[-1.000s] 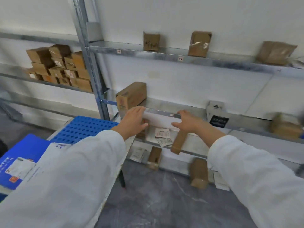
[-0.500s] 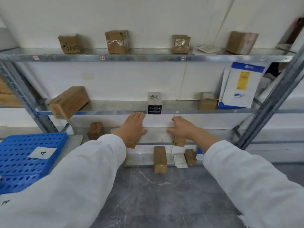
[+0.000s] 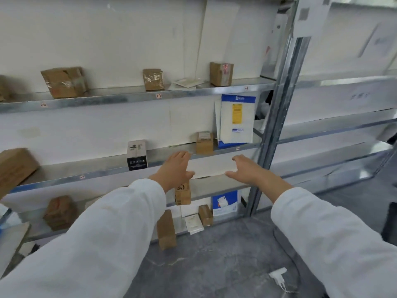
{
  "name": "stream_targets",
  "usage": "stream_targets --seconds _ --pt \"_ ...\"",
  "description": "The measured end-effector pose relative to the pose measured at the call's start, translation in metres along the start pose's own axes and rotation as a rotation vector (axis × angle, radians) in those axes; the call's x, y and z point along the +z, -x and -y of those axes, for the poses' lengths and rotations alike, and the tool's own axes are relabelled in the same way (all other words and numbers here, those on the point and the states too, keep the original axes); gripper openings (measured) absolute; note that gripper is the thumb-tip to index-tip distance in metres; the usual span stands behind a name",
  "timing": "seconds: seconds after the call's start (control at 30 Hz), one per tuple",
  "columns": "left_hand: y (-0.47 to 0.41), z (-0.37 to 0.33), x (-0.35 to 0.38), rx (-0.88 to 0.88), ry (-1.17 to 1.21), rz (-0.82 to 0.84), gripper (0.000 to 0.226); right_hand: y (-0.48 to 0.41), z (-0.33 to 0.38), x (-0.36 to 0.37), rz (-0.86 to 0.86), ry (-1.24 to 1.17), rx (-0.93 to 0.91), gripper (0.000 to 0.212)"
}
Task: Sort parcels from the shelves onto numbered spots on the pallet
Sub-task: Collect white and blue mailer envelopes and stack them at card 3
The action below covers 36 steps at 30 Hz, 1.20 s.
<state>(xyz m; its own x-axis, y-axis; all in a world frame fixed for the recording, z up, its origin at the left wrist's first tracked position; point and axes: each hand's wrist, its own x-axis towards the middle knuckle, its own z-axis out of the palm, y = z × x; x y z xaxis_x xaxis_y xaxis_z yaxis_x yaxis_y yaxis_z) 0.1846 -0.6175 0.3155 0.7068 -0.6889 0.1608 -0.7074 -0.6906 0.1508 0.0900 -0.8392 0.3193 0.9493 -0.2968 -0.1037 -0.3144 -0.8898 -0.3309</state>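
Carry step: left hand (image 3: 176, 168) and right hand (image 3: 247, 171) each pinch one end of the flat white parcel (image 3: 210, 168), thumbs under, fingers over, at the middle shelf (image 3: 96, 166) front edge. Next, likely: turn toward the pallet (not in view) and match the numbered spot. Metal racking, brown boxes (image 3: 64, 81), grey floor (image 3: 214, 265).

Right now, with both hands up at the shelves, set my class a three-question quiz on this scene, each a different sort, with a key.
1. True or false: the black-and-white box stands on the floor.
2. The left hand and right hand hold: A a brown carton, B a white flat parcel, C a blue crate?
3. What colour is the tall label on the upright mailer?
Key: 1 false; 2 B; 3 yellow.
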Motion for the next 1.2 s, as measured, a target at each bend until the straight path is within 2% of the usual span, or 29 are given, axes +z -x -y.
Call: stream_targets --seconds 0.23,0.47,0.53,0.8,0.93,1.2 --pt "-0.052 -0.062 -0.002 0.112 -0.004 -0.050 0.060 0.005 -0.051 -0.049 -0.124 -0.039 0.066 0.067" --pt "-0.114 -0.091 0.011 0.154 0.016 -0.065 0.064 -0.019 -0.082 -0.068 -0.159 -0.020 0.108 0.064" --pt "-0.136 -0.093 0.016 0.149 0.031 -0.078 0.064 -0.036 -0.089 -0.073 -0.163 -0.026 0.110 0.058" --pt "-0.246 -0.085 0.028 0.127 0.050 -0.107 0.061 -0.121 -0.115 -0.108 -0.145 0.024 0.044 0.058" --pt "-0.308 -0.075 0.036 0.083 0.054 -0.095 0.059 -0.193 -0.138 -0.127 -0.121 0.048 0.036 0.052" --pt "-0.404 -0.056 0.081 0.019 0.053 -0.011 0.056 -0.299 -0.189 -0.106 -0.016 0.006 0.083 0.070"
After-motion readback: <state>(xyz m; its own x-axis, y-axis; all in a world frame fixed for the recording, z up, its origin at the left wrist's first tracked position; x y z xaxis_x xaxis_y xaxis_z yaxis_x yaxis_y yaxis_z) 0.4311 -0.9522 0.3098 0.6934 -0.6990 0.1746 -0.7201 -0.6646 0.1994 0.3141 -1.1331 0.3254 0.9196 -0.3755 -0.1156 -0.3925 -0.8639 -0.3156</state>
